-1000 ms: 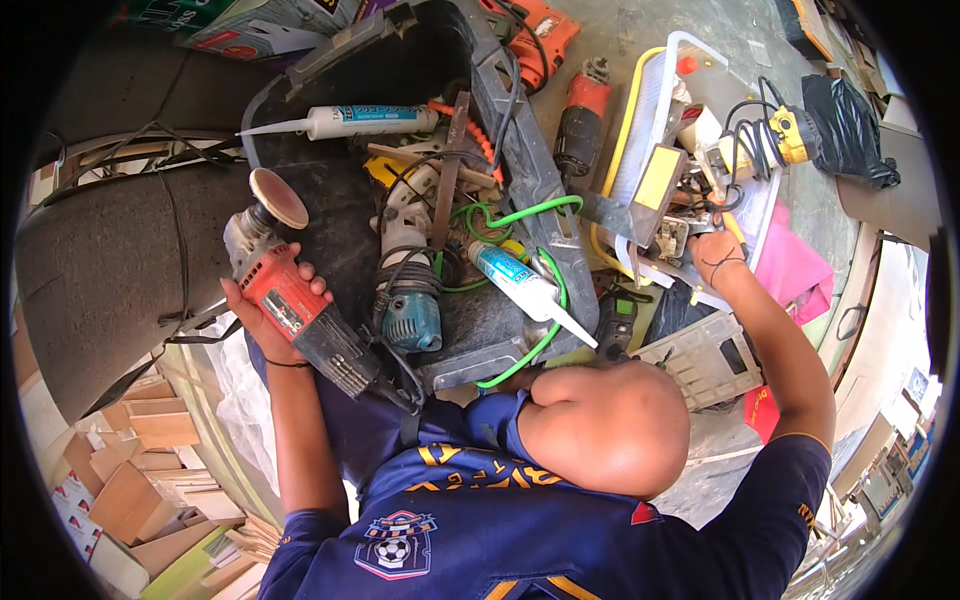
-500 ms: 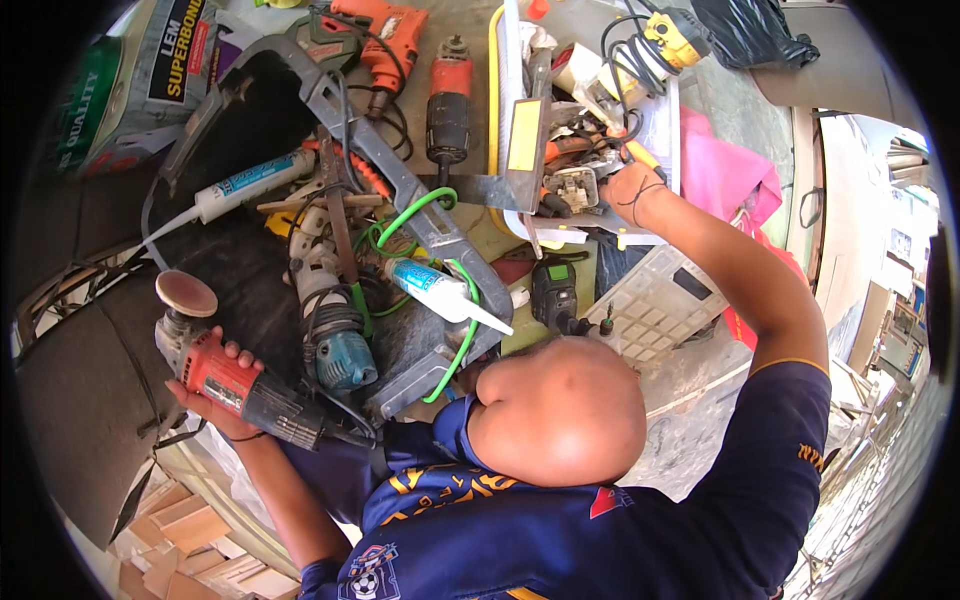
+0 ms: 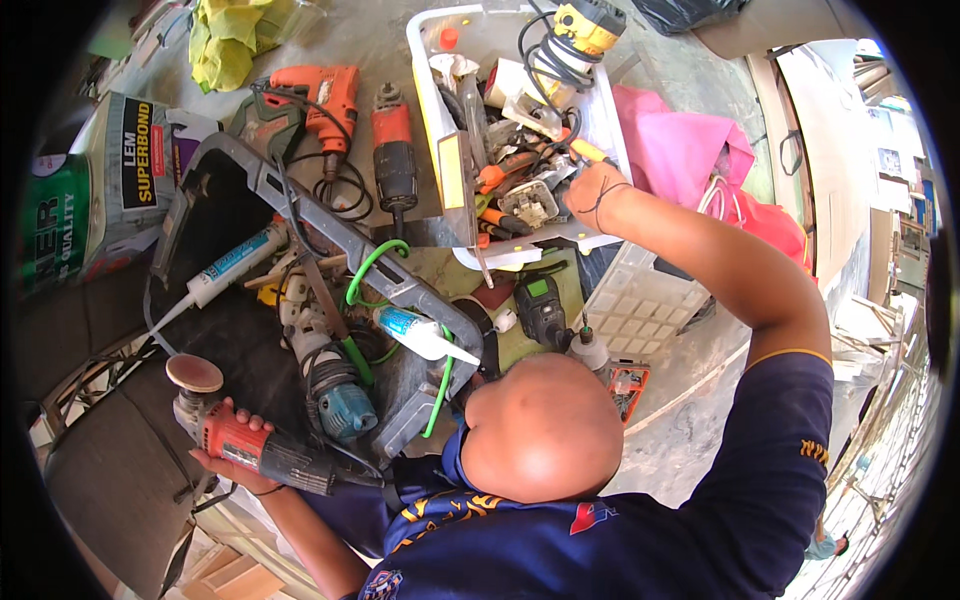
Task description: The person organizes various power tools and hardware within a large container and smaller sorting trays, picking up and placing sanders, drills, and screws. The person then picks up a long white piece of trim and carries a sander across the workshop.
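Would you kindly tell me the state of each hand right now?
Left hand: closed around the red and black grinder.
Right hand: at the plastic bin, open or closed cannot be told.

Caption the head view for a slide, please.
Left hand gripping a red-and-black grinder, right hand reaching into a white plastic bin of jumbled tools.

From here I can't see the fingertips of the right hand [image 3: 596, 196] inside the white bin [image 3: 420, 62]. The red grinder [image 3: 237, 440] hides part of the left hand [image 3: 224, 468]; the yellow tool [image 3: 588, 28] is cropped above.
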Demonstrator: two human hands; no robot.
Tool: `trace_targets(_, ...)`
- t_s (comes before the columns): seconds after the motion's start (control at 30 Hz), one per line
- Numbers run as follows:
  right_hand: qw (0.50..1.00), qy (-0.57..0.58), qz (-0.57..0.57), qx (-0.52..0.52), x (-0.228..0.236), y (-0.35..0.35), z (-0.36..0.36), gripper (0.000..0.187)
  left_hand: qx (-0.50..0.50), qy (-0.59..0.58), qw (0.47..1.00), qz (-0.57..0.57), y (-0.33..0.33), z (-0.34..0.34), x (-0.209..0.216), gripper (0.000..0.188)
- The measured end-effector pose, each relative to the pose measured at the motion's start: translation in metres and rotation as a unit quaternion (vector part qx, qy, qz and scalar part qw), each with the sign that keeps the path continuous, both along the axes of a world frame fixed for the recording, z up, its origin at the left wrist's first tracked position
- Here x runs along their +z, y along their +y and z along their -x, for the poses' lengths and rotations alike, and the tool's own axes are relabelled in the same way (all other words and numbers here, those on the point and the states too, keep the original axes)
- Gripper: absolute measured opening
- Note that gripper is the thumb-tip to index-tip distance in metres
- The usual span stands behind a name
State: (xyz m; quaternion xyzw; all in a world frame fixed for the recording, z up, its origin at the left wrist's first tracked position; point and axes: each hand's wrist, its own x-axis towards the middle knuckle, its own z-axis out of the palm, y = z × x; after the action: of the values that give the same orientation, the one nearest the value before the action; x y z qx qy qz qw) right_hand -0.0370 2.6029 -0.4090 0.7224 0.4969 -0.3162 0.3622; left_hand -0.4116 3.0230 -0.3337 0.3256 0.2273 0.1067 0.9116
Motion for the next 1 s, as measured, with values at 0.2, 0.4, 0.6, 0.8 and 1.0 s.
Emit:
trace_targets(0.2, 0.997, 0.018, -0.054, -0.05, 0.022, -0.004, -0.005, 0.02, 0.037, 0.041, 0.998, -0.003, 0.0, -0.002, -0.006, 0.09)
trace_targets(0.4, 0.791, 0.297, -0.367, -0.388, 0.058, -0.022, -0.04, 0.021, 0.033, 0.035, 0.999, -0.008, 0.001, 0.001, -0.003, 0.09)
trace_targets(0.6, 0.24, 0.542, -0.588, -0.55, 0.103, -0.065, -0.036, 0.036, -0.001, 0.003, 1.0, 0.004, 0.001, 0.0, -0.002, 0.087)
trace_targets(0.8, -0.084, 0.553, -0.689, -0.46, 0.095, -0.098, 0.0, 0.055, 0.015, 0.017, 1.0, 0.013, -0.004, -0.001, -0.003, 0.087)
trace_targets(1.0, -0.185, 0.54, -0.674, -0.47, 0.085, -0.04, 0.074, 0.047, -0.009, 0.001, 0.999, 0.034, -0.002, 0.002, 0.003, 0.087)
